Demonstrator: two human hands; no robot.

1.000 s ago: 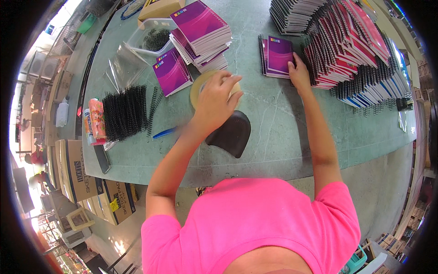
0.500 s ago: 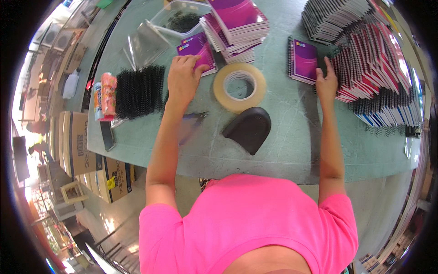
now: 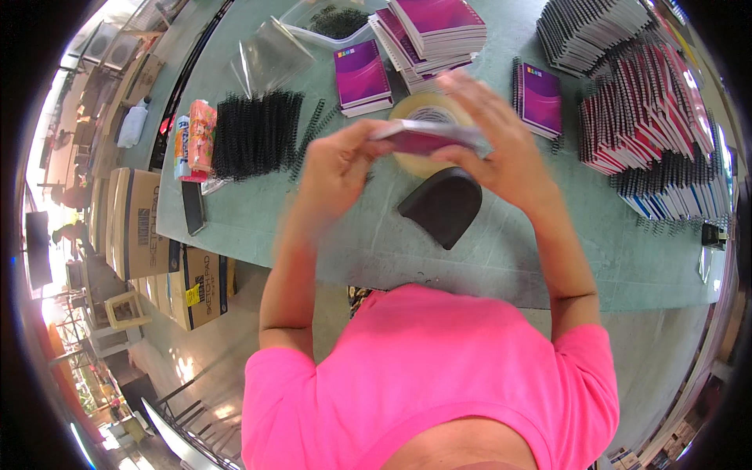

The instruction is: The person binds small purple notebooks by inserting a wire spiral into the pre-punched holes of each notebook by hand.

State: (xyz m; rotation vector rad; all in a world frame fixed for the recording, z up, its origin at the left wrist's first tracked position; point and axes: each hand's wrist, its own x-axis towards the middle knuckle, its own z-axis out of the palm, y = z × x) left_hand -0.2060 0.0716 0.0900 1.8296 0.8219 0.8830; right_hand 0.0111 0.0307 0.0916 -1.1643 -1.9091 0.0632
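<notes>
The purple pad point(image 3: 420, 142) was pinched by the left hand point(image 3: 335, 168), loosely framed by the half-open right hand point(image 3: 513, 160); squared edges were advisable.

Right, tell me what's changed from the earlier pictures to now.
The left hand has lifted a purple notebook, apparently from the low pile at left, moving it rightward. The right hand has left the spiral-bound purple stack and come left to the lifted one's other end; blur hides its exact grip. The tape roll, black pad and black coils stayed put.
</notes>
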